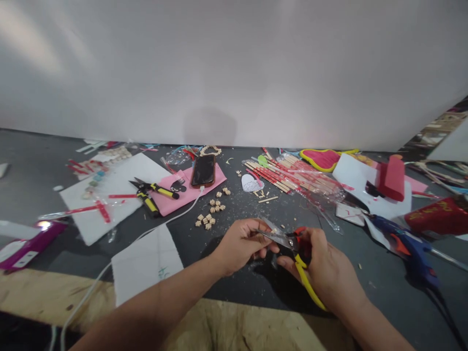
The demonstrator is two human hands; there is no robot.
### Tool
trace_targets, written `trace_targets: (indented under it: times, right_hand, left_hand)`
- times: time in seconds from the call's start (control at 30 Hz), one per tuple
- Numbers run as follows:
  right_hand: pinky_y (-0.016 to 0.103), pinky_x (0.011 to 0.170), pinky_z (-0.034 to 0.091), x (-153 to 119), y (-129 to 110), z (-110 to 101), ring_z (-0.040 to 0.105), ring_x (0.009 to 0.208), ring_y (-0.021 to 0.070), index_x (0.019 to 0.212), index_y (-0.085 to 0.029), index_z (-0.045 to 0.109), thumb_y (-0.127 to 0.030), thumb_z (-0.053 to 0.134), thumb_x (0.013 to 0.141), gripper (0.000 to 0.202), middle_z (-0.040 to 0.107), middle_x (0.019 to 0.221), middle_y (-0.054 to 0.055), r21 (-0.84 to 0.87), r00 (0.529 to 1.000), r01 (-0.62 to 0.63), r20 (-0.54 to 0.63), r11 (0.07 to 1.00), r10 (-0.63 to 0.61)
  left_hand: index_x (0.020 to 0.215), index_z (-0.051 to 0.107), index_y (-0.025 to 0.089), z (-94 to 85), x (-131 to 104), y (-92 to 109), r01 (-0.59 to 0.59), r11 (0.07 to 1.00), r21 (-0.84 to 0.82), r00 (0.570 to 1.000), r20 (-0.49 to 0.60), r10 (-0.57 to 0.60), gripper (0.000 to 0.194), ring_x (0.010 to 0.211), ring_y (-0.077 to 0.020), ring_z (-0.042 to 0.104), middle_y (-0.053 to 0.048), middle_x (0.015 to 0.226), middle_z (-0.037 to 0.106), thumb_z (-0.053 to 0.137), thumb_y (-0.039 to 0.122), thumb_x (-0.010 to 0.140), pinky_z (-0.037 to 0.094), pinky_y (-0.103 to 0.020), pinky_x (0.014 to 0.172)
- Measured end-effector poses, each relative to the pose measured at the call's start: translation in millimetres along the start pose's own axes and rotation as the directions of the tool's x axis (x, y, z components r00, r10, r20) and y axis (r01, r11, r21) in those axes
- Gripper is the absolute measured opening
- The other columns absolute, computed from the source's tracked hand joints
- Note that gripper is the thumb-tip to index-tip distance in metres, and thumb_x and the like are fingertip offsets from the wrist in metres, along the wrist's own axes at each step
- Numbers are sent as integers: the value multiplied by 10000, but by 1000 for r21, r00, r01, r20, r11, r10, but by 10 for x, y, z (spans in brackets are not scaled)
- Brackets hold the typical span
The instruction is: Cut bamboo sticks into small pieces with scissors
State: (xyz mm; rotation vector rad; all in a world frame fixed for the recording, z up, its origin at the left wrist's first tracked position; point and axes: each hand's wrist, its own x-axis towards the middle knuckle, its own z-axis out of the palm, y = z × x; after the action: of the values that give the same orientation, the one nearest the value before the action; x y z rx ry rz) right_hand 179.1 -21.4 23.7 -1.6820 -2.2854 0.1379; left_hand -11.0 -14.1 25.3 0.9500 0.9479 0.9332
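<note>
A smooth pale-grey wall (234, 73) rises behind a dark grey tabletop (32, 156) with a bare wooden front edge (219, 324). A broad white paper sheet (146, 168) lies at left; a smaller, torn-edged white sheet (146, 258) sits nearer, beneath the left forearm. Pale sticks with red wrapping (274, 178) spread beyond the hands, partly in clear plastic. The right hand (325, 268) is curled around a metal cutting tool with yellow and red handles (309, 285), low over the tabletop at centre-right. The left hand (237, 243) has its fingers drawn together at the tool's blade end; whether they pinch anything small I cannot tell. To the right lies a dark-blue glue gun with an orange trigger (405, 248). At left, black-and-yellow snips (164, 190) rest partly on pink paper (219, 176), as does a dark-screened phone (204, 170). A white heart-shaped cutout (251, 184) lies beside the sticks, and small knobbly beige pieces (208, 224) cluster beyond the left hand.
</note>
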Motion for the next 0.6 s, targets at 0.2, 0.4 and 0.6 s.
trace_targets:
  times: [0.2, 0.4, 0.6]
  right_hand:
    - [282, 568, 416, 20, 15, -22, 601, 677, 204, 821, -213, 451, -418, 515, 702, 245, 618, 738, 53, -87, 992, 121, 37, 989, -118]
    - [263, 525, 371, 22, -1, 9, 565, 611, 175, 793, -217, 391, -427, 511, 701, 259, 576, 699, 31, -61, 992, 95, 94, 994, -89]
    - [250, 489, 306, 6, 24, 62, 562, 580, 165, 827, -214, 391, -345, 442, 770, 151, 567, 651, 10, -75, 988, 82, 135, 994, -71]
  left_hand:
    - [703, 542, 129, 4, -11, 4, 7, 1000, 15, 1000, -15, -7, 184, 435, -47, 464, -31, 627, 641, 608, 300, 686, 324, -167, 421]
    - [717, 551, 127, -6, -7, -12, 17, 999, 51, 999, -42, -15, 130, 443, -46, 465, -40, 650, 652, 576, 253, 697, 326, -162, 425]
    - [698, 557, 129, -2, -6, -15, -15, 996, 92, 999, -41, 18, 92, 432, -41, 450, -32, 644, 645, 542, 218, 710, 318, -157, 416]
